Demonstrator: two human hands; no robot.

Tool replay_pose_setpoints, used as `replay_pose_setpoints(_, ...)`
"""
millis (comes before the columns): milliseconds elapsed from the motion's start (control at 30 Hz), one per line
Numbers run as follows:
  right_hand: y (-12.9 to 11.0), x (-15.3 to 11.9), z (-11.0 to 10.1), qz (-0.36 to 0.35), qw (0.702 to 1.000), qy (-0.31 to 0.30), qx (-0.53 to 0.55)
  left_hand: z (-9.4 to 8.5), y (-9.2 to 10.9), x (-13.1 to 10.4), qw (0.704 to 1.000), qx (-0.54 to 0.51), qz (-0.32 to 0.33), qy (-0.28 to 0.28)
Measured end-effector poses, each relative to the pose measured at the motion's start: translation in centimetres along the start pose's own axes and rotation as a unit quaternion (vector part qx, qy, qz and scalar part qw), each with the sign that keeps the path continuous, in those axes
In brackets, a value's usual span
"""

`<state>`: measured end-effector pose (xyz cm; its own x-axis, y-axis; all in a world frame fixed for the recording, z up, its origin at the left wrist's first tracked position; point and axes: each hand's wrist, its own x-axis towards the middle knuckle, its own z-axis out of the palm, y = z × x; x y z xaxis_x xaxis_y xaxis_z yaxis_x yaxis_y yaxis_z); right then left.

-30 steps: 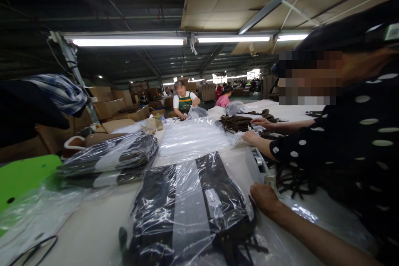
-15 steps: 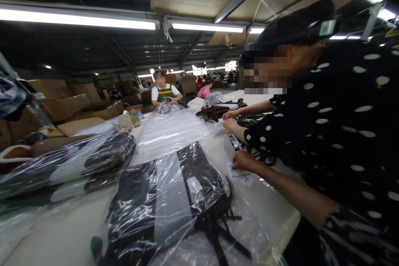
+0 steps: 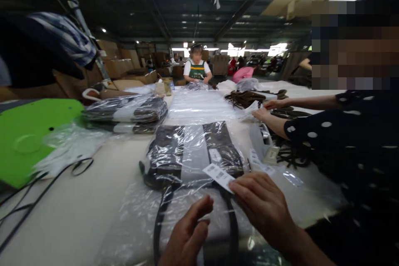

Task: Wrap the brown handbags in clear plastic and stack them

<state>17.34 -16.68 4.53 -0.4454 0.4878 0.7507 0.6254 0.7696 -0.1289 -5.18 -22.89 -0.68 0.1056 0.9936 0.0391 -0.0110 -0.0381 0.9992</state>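
Note:
My right hand pinches the end of a white strip of barcode stickers between thumb and fingers. The strip hovers over a folded dark cloth item with a pale band round its middle, lying inside a clear plastic bag. A small white sticker shows on this package. Below it, my left hand is held over the bag and the dark straps, its fingers loosely bent and apart, with nothing in them. More barcode stickers lie on the table to the right.
Bagged dark items are stacked at left, beside a bright green machine with black cables. Flat plastic bags lie beyond. A co-worker in a dotted top handles white material at right; another person stands at the far end.
My view has swung left and levelled. My right hand has come back from the table's right side with the sticker strip. My left hand has come into view.

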Motion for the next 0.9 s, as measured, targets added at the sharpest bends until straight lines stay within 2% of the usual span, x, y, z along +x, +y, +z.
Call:
replay_pose_setpoints(33, -1.6, -0.3, 0.6, -0.039, 0.999, 0.006, 0.014, 1.1, 0.3, 0.8, 0.995, -0.091, -0.024, -0.014)
replay_pose_setpoints(100, -3.9, -0.6, 1.6, -0.081, 0.996, 0.012, 0.04, 2.2, 0.9, 2.0, 0.974, -0.217, -0.07, -0.004)
replay_pose_setpoints(167, -5.0, -0.9, 2.4, -0.087, 0.994, 0.002, 0.062, 2.3, 1.3, 2.3, 0.954, -0.279, -0.106, 0.022)
replay_pose_setpoints(233, -5.4, -1.2, 2.6, -0.079, 0.99, -0.028, 0.116, 1.7, 1.4, 2.1, 0.946, -0.296, -0.128, 0.031)
replay_pose_setpoints(333, -5.3, -1.3, 2.2, -0.01, 0.969, -0.062, 0.24, 0.5, 0.9, 1.4, 0.948, -0.285, -0.141, 0.021)
replay_pose_setpoints(433, -5.0, -0.4, 2.0, 0.156, 0.943, -0.047, 0.289, -0.2, 0.7, 1.0, 0.954, -0.262, -0.142, -0.015)
replay_pose_setpoints(500, -4.8, 0.6, 2.4, 0.286, 0.91, -0.049, 0.296, -0.4, 0.8, 0.9, 0.957, -0.24, -0.152, -0.056)
replay_pose_setpoints(600, -4.8, 1.9, 3.4, 0.414, 0.825, -0.101, 0.371, -0.5, 1.2, 0.8, 0.965, -0.187, -0.158, -0.098)
replay_pose_setpoints(700, -4.9, 2.5, 4.5, 0.46, 0.751, -0.127, 0.456, -0.8, 1.7, 0.6, 0.98, -0.134, -0.117, -0.094)
replay_pose_setpoints(800, -4.8, 2.3, 5.0, 0.49, 0.705, -0.102, 0.502, -1.4, 2.0, 0.4, 0.989, -0.109, -0.068, -0.068)
replay_pose_setpoints(900, -4.5, 1.7, 5.0, 0.514, 0.667, -0.094, 0.532, -2.1, 1.7, 0.4, 0.994, -0.098, -0.047, -0.02)
